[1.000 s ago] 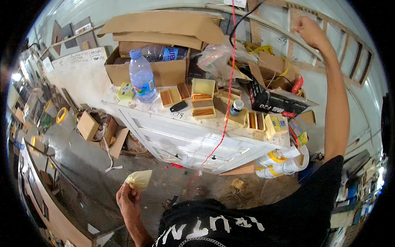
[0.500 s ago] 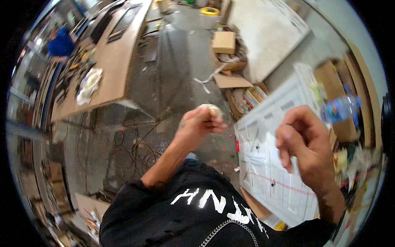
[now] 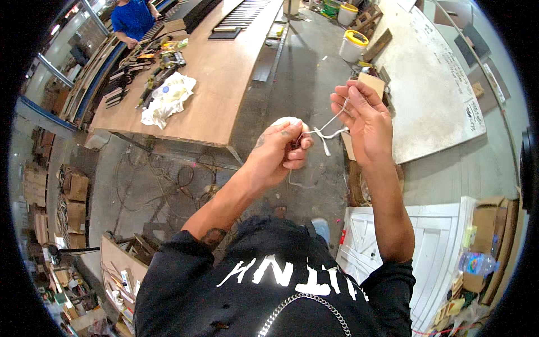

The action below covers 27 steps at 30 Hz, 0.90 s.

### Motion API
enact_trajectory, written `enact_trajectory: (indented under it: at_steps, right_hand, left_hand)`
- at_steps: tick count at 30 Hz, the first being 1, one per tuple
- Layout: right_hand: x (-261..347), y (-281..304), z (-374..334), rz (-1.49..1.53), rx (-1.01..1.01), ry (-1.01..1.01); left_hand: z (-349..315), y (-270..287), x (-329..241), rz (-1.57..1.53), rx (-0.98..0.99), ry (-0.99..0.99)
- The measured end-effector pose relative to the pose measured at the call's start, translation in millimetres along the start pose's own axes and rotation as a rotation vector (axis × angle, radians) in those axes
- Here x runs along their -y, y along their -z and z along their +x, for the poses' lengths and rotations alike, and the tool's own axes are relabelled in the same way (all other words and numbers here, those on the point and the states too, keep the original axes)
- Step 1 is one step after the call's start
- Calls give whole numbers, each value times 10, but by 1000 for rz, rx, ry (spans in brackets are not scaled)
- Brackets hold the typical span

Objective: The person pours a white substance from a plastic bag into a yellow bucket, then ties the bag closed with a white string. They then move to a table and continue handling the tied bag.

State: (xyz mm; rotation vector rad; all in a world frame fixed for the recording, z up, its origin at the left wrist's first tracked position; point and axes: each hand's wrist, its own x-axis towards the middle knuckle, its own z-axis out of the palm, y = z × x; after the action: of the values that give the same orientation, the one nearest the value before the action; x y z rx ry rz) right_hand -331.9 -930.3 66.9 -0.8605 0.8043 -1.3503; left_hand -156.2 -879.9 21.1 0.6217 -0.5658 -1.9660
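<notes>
My left hand (image 3: 281,147) is closed around a small white bundle (image 3: 287,120), partly hidden by the fingers; it looks like a ball of string. A thin white string (image 3: 335,117) runs up from it to my right hand (image 3: 368,121), which pinches it between thumb and fingertips, the other fingers loosely curled. A loose length of string hangs below my left hand. Both hands are raised in front of my chest, apart from each other, over the floor.
At the left stands a long wooden table (image 3: 216,92) with a crumpled white cloth (image 3: 171,101) and tools. A person in blue (image 3: 132,18) is beyond it. Cables (image 3: 168,180) lie on the floor. White panelled doors (image 3: 435,236), a white board (image 3: 432,84) and a yellow-rimmed bucket (image 3: 352,48) are at the right.
My right hand has moved left and away from me, near my left hand, and the string now shows stretched between them. The view has shifted, bringing more of the table and the person in.
</notes>
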Motion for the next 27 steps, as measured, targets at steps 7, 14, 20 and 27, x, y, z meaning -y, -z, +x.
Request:
enact_trajectory:
  at_steps: [7,14,20,27]
  right_hand:
    - [-417,-279,689,-1,258,5]
    - [-966,-130,1245,92,665,-208]
    - [-1424,-632,2181,-102,744,-227]
    - [-1452,-1292,3509,-107,1167,-534]
  left_hand:
    - [224,605,-786,-75,-156,-80]
    - [671,827,-1563,-145,-179,-215]
    - [1192,1039,-2247,-144,-273,-358]
    - [1898,1168,-2997,-161,-395,-515]
